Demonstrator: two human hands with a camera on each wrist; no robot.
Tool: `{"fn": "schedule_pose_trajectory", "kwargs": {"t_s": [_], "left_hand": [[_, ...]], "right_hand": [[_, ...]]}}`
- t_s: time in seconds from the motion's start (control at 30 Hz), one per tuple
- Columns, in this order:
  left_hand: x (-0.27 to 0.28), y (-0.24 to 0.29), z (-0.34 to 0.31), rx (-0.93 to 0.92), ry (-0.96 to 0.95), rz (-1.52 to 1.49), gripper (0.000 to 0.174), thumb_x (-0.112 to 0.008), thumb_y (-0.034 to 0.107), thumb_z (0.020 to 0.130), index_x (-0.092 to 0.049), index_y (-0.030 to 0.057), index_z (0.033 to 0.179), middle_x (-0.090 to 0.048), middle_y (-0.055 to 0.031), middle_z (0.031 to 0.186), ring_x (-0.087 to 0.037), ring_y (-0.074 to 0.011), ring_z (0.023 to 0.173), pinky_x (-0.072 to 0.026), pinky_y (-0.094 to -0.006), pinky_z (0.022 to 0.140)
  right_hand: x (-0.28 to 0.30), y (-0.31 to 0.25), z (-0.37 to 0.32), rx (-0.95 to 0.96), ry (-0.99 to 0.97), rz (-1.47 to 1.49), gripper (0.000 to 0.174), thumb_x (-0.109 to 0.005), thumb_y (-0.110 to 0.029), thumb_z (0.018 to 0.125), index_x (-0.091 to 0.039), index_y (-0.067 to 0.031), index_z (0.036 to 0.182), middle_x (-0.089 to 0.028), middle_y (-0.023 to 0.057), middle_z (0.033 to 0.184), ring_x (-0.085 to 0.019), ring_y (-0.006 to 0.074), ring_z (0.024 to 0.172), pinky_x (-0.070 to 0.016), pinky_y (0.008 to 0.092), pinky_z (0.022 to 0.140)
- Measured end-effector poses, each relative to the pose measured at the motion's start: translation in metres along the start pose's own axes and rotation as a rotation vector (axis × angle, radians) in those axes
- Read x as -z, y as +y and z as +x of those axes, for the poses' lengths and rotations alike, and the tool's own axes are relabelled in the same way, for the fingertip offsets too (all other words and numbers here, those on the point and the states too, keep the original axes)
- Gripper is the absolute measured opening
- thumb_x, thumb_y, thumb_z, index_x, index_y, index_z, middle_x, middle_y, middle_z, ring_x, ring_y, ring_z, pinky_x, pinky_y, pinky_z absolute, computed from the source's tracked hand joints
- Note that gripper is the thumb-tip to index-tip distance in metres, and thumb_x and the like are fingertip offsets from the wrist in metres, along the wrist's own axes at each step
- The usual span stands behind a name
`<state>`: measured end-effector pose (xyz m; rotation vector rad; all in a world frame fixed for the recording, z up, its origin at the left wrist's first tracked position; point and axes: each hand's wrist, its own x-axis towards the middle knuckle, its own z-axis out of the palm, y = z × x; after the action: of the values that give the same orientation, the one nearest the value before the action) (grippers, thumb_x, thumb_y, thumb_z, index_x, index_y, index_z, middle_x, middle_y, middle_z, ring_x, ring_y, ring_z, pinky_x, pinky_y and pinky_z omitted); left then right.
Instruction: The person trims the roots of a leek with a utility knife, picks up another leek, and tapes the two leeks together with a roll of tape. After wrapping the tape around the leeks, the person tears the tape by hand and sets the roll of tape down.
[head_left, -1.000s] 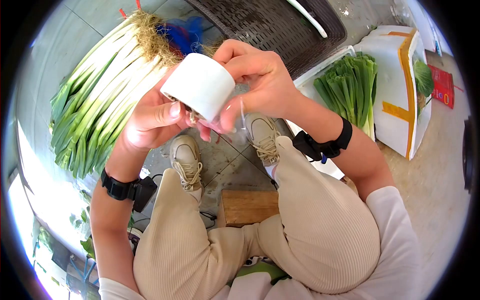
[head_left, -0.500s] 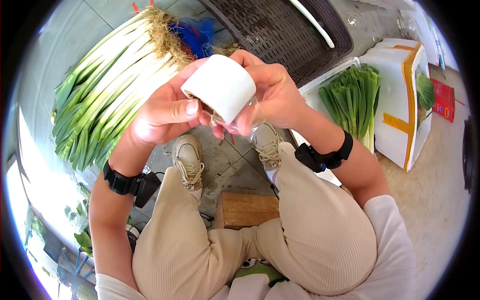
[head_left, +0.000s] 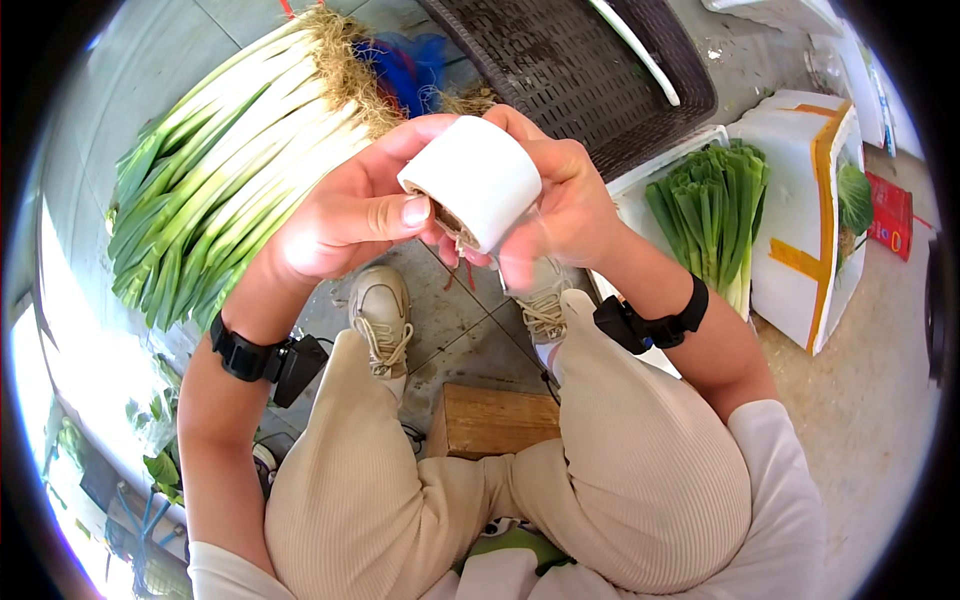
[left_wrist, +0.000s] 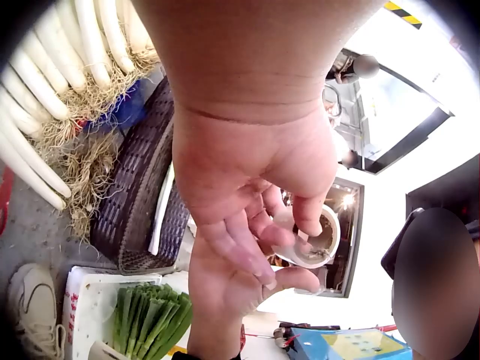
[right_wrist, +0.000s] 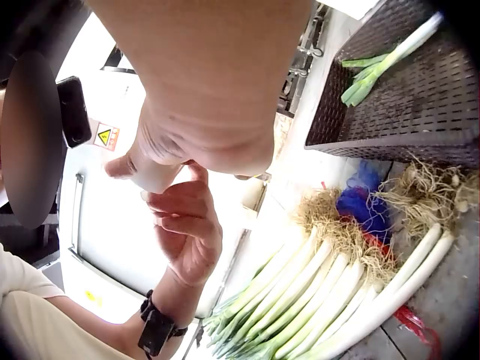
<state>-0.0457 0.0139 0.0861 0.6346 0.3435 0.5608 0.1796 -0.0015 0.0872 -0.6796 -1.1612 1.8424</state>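
Note:
A wide white roll of tape (head_left: 470,182) is held in front of me between both hands, its brown inner core tilted toward the lower left. My left hand (head_left: 345,215) grips its left side, the thumb lying at the core's edge. On the other side my right hand (head_left: 570,205) curls its fingers behind the roll, with the thumb lower down by a see-through bit of film. The left wrist view shows the roll's open end (left_wrist: 326,238) beyond the left fingers; in the right wrist view the right hand largely hides it.
Leeks (head_left: 240,170) with roots lie on the tiled floor at left, beside blue netting (head_left: 405,75). A brown woven basket (head_left: 600,100) holds one leek. Cut greens (head_left: 710,215) stand in a white foam box; another taped box (head_left: 790,225) is right of it. A wooden block (head_left: 495,420) sits between my legs.
Both hands and the roll have shifted right and slightly down in the head view. The right hand has closed in along the roll's right side.

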Motion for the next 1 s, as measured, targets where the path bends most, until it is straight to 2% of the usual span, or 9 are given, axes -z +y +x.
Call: {"fn": "schedule_pose_trajectory", "kwargs": {"t_s": [0.13,0.37,0.57,0.77,0.83,0.87,0.9,0.97,1.0], "left_hand": [[-0.006,0.005,-0.002,0.008,0.024,0.045,0.067,-0.069,0.025,0.092,-0.036,0.0056,0.147,-0.061,-0.0093,0.119,-0.063,-0.0217,0.102,-0.0511,-0.0354,0.087],[-0.007,0.008,-0.003,0.018,0.029,0.041,0.067,-0.070,0.026,0.092,-0.036,0.0042,0.146,-0.063,-0.0098,0.116,-0.064,-0.0210,0.097,-0.0521,-0.0344,0.083],[-0.008,0.008,-0.003,0.040,0.035,0.051,0.067,-0.069,0.027,0.093,-0.035,0.0039,0.146,-0.066,-0.0101,0.105,-0.067,-0.0231,0.088,-0.0518,-0.0333,0.080],[0.008,0.004,-0.001,0.004,0.025,0.056,0.063,-0.069,0.026,0.093,-0.040,0.0044,0.145,-0.065,-0.0079,0.102,-0.066,-0.0193,0.089,-0.0509,-0.0325,0.079],[0.024,-0.001,-0.007,0.043,0.204,0.467,0.058,-0.073,0.026,0.091,-0.048,0.0038,0.139,-0.064,-0.0041,0.096,-0.065,-0.0163,0.089,-0.0508,-0.0333,0.080],[0.032,-0.007,-0.012,0.131,0.314,0.615,0.050,-0.077,0.026,0.087,-0.058,0.0054,0.128,-0.064,-0.0039,0.093,-0.065,-0.0176,0.088,-0.0515,-0.0344,0.080],[0.038,-0.013,-0.018,0.134,0.316,0.616,0.050,-0.077,0.026,0.087,-0.058,0.0054,0.128,-0.064,-0.0039,0.093,-0.065,-0.0176,0.088,-0.0515,-0.0344,0.080],[0.050,-0.025,-0.030,0.209,0.507,1.549,0.043,-0.078,0.027,0.084,-0.064,0.0078,0.119,-0.066,-0.0070,0.095,-0.066,-0.0221,0.089,-0.0523,-0.0357,0.080],[0.057,-0.035,-0.036,0.213,0.507,1.550,0.043,-0.078,0.027,0.084,-0.064,0.0078,0.119,-0.066,-0.0070,0.095,-0.066,-0.0221,0.089,-0.0523,-0.0357,0.080]], "right_hand": [[-0.002,-0.001,0.003,0.046,0.009,-0.172,0.050,-0.098,-0.019,0.050,-0.077,-0.0081,0.095,-0.059,-0.0014,0.099,-0.053,0.0144,0.098,-0.0433,0.0302,0.089],[-0.001,0.000,0.003,0.048,-0.048,-0.228,0.050,-0.098,-0.024,0.049,-0.077,-0.0081,0.092,-0.058,-0.0014,0.099,-0.055,0.0132,0.095,-0.0459,0.0292,0.085],[0.001,0.004,0.000,-0.003,-0.064,-0.121,0.049,-0.097,-0.028,0.053,-0.077,-0.0068,0.093,-0.057,-0.0005,0.100,-0.058,0.0141,0.096,-0.0472,0.0306,0.086],[0.017,-0.004,-0.007,-0.024,-0.017,-0.170,0.038,-0.093,-0.016,0.063,-0.078,-0.0061,0.096,-0.059,0.0043,0.113,-0.057,0.0178,0.104,-0.0458,0.0342,0.094],[0.027,-0.005,-0.013,-0.034,0.072,-0.223,0.035,-0.090,-0.012,0.066,-0.079,-0.0060,0.098,-0.059,0.0053,0.118,-0.056,0.0186,0.107,-0.0438,0.0342,0.097],[0.030,-0.006,-0.015,-0.057,0.117,-0.253,0.035,-0.089,-0.013,0.067,-0.079,-0.0061,0.100,-0.059,0.0042,0.114,-0.056,0.0171,0.106,-0.0434,0.0314,0.095],[0.036,-0.006,-0.018,-0.057,0.117,-0.249,0.035,-0.089,-0.013,0.067,-0.079,-0.0061,0.100,-0.059,0.0042,0.114,-0.056,0.0171,0.106,-0.0434,0.0314,0.095],[0.046,-0.004,-0.025,-0.070,0.191,-0.373,0.034,-0.088,-0.012,0.069,-0.079,-0.0059,0.101,-0.058,0.0028,0.109,-0.055,0.0155,0.103,-0.0431,0.0289,0.091],[0.048,-0.002,-0.025,-0.012,0.197,-0.420,0.032,-0.088,-0.015,0.072,-0.079,-0.0080,0.101,-0.057,0.0001,0.101,-0.055,0.0125,0.097,-0.0429,0.0265,0.084]]}}
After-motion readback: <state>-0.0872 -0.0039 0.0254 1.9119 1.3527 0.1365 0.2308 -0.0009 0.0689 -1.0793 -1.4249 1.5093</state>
